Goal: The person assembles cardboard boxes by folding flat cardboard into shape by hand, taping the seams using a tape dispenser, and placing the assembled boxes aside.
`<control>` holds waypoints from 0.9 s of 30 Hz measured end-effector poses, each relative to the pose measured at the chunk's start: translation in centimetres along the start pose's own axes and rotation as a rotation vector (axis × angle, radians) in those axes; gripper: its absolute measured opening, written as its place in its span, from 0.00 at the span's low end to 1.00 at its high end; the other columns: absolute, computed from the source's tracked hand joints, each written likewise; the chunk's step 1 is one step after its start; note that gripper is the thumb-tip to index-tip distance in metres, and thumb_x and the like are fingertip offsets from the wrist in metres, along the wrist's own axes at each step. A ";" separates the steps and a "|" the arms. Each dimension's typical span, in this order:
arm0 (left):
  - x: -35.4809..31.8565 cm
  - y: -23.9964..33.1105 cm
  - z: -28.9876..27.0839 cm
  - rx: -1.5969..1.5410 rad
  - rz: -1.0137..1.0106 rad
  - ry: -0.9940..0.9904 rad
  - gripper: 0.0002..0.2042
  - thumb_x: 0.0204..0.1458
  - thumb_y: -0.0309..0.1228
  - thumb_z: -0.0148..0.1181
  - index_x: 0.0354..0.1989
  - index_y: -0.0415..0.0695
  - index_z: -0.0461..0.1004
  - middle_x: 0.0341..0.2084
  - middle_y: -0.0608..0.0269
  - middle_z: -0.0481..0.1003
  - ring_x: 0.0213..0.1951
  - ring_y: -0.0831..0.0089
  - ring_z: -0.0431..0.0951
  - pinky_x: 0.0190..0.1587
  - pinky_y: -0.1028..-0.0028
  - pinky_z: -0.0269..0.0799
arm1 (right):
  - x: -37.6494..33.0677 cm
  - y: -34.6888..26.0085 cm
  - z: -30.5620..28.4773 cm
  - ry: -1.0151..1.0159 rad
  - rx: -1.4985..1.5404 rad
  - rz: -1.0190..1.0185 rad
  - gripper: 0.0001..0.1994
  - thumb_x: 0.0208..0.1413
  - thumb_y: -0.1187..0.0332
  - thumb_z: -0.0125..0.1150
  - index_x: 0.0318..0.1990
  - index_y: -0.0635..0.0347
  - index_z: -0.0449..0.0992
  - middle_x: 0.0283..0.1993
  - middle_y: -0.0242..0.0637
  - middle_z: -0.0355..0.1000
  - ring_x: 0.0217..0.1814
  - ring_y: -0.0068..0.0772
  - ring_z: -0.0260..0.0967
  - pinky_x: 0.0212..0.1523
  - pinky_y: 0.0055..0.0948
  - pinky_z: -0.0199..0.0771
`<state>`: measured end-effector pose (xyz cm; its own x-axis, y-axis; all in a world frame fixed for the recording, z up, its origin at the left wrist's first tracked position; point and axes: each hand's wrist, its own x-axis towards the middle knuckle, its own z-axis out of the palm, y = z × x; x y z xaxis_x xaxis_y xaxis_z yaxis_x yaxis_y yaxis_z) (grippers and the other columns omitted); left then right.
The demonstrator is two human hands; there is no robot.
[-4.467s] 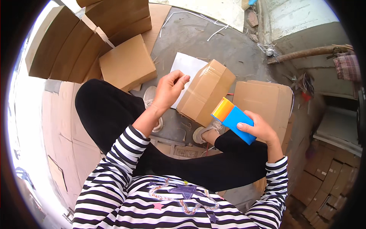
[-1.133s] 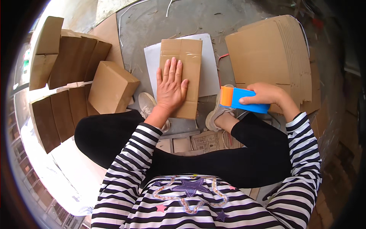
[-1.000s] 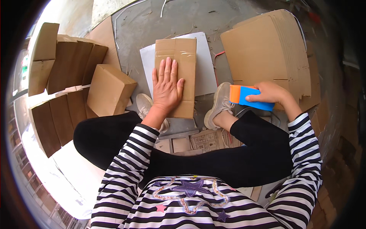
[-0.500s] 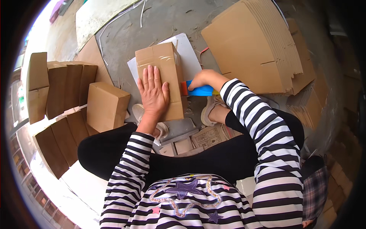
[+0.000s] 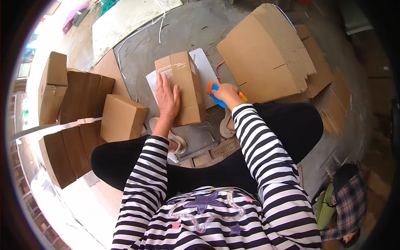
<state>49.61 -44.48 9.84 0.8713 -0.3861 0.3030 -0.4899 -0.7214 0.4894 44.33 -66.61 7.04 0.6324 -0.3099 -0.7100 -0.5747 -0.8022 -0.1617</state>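
A closed brown cardboard carton (image 5: pixel 189 98) stands on the floor between my feet, with shiny clear tape near its far end. My left hand (image 5: pixel 167 100) lies along its left part, fingers stretched out and holding nothing. To the carton's right, my right hand (image 5: pixel 229 95) is wrapped round a blue and orange tape dispenser (image 5: pixel 215 100) with a bit of yellow at its near end. A gap separates the dispenser from the carton. Partly under the carton is a white sheet (image 5: pixel 203 62).
Finished cartons stand in rows (image 5: pixel 85 93) at the left, one single carton (image 5: pixel 123 116) nearer me. A thick stack of flat cardboard (image 5: pixel 258 54) lies at the far right. Another person in a plaid shirt (image 5: pixel 352 200) sits at the lower right.
My right hand has drawn the tape dispenser back from the carton's right side and tilted it. The left hand stays on the carton, its fingers closer together.
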 end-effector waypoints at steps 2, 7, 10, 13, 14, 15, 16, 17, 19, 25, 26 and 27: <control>-0.9 -1.2 0.1 0.019 -0.088 0.058 0.35 0.55 0.43 0.50 0.63 0.33 0.44 0.62 0.35 0.46 0.63 0.47 0.49 0.62 0.61 0.47 | 0.2 0.2 -0.3 0.072 0.188 0.060 0.29 0.47 0.46 0.55 0.48 0.62 0.72 0.50 0.49 0.69 0.51 0.50 0.68 0.46 0.40 0.70; -2.9 -1.6 1.2 -0.466 -0.663 -0.190 0.34 0.53 0.52 0.51 0.56 0.33 0.58 0.48 0.42 0.68 0.52 0.57 0.69 0.53 0.68 0.62 | 0.5 -5.3 3.7 0.639 0.740 0.171 0.31 0.44 0.45 0.58 0.42 0.66 0.60 0.38 0.57 0.71 0.40 0.57 0.70 0.38 0.49 0.68; -3.1 -1.0 1.0 -0.596 -0.691 -0.172 0.29 0.55 0.51 0.49 0.53 0.35 0.63 0.45 0.47 0.71 0.48 0.62 0.70 0.51 0.70 0.63 | 2.8 -5.7 5.6 0.925 0.730 0.092 0.27 0.45 0.48 0.60 0.39 0.63 0.60 0.31 0.54 0.70 0.33 0.58 0.69 0.34 0.50 0.67; -3.0 -1.0 0.8 -0.707 -0.738 -0.160 0.27 0.57 0.50 0.45 0.52 0.37 0.64 0.44 0.51 0.71 0.46 0.66 0.70 0.50 0.71 0.63 | 4.6 -5.9 6.2 0.870 0.691 0.020 0.28 0.45 0.48 0.60 0.40 0.62 0.59 0.30 0.54 0.70 0.33 0.59 0.68 0.33 0.49 0.65; -3.3 -1.1 0.7 -0.760 -0.761 -0.146 0.27 0.58 0.50 0.44 0.52 0.37 0.64 0.43 0.53 0.71 0.45 0.68 0.70 0.50 0.72 0.63 | 5.3 -6.1 6.5 0.888 0.659 -0.027 0.28 0.45 0.47 0.60 0.40 0.62 0.59 0.30 0.54 0.69 0.32 0.59 0.68 0.32 0.49 0.65; -3.5 -1.5 0.7 -0.791 -0.762 -0.141 0.25 0.60 0.49 0.41 0.52 0.37 0.64 0.44 0.54 0.71 0.46 0.69 0.69 0.51 0.73 0.62 | 5.8 -6.1 6.8 0.860 0.675 -0.039 0.29 0.45 0.46 0.60 0.40 0.62 0.59 0.29 0.55 0.69 0.33 0.59 0.67 0.32 0.50 0.64; -3.7 -1.5 0.7 -0.784 -0.781 -0.125 0.25 0.60 0.49 0.41 0.52 0.37 0.64 0.44 0.54 0.71 0.46 0.69 0.69 0.51 0.73 0.62 | 6.3 -6.2 7.1 0.811 0.686 -0.014 0.30 0.45 0.46 0.60 0.42 0.63 0.59 0.29 0.55 0.69 0.33 0.59 0.68 0.33 0.50 0.64; -3.6 -1.0 0.8 -0.811 -0.788 -0.120 0.25 0.60 0.48 0.40 0.52 0.37 0.64 0.44 0.55 0.70 0.46 0.70 0.68 0.51 0.73 0.62 | 7.2 -5.4 7.8 0.797 0.673 0.015 0.30 0.45 0.46 0.60 0.43 0.63 0.59 0.30 0.56 0.69 0.34 0.60 0.68 0.33 0.50 0.65; -4.1 -1.3 1.0 -0.810 -0.808 -0.079 0.24 0.61 0.47 0.38 0.52 0.36 0.64 0.45 0.55 0.70 0.47 0.70 0.68 0.52 0.74 0.61 | 7.9 -5.3 8.5 0.783 0.701 0.036 0.31 0.46 0.47 0.60 0.46 0.65 0.58 0.32 0.57 0.70 0.36 0.60 0.68 0.35 0.49 0.65; -7.2 1.7 2.8 -0.935 -1.170 0.326 0.30 0.60 0.52 0.32 0.56 0.36 0.60 0.50 0.54 0.67 0.51 0.66 0.66 0.55 0.72 0.58 | 8.2 -8.0 4.4 0.821 0.705 -0.179 0.32 0.46 0.45 0.59 0.46 0.65 0.60 0.37 0.51 0.71 0.39 0.53 0.70 0.39 0.44 0.68; -7.1 2.9 2.9 -0.936 -1.177 0.331 0.30 0.60 0.52 0.32 0.56 0.36 0.60 0.50 0.54 0.67 0.51 0.66 0.66 0.55 0.72 0.58 | 8.1 -8.5 2.6 0.831 0.707 -0.237 0.32 0.46 0.44 0.60 0.46 0.65 0.62 0.37 0.49 0.71 0.39 0.50 0.71 0.40 0.42 0.69; -6.5 4.5 2.7 -1.146 -1.343 0.392 0.31 0.59 0.54 0.31 0.58 0.37 0.58 0.53 0.53 0.64 0.53 0.66 0.64 0.56 0.72 0.56 | 8.3 -8.7 0.6 0.822 0.743 -0.303 0.32 0.46 0.44 0.60 0.45 0.65 0.63 0.37 0.48 0.71 0.40 0.47 0.70 0.41 0.41 0.68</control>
<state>41.86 -46.75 7.85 0.6751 0.3292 -0.6602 0.5434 0.3833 0.7469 54.24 -61.85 2.14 0.7876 -0.6146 0.0452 -0.3330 -0.4861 -0.8079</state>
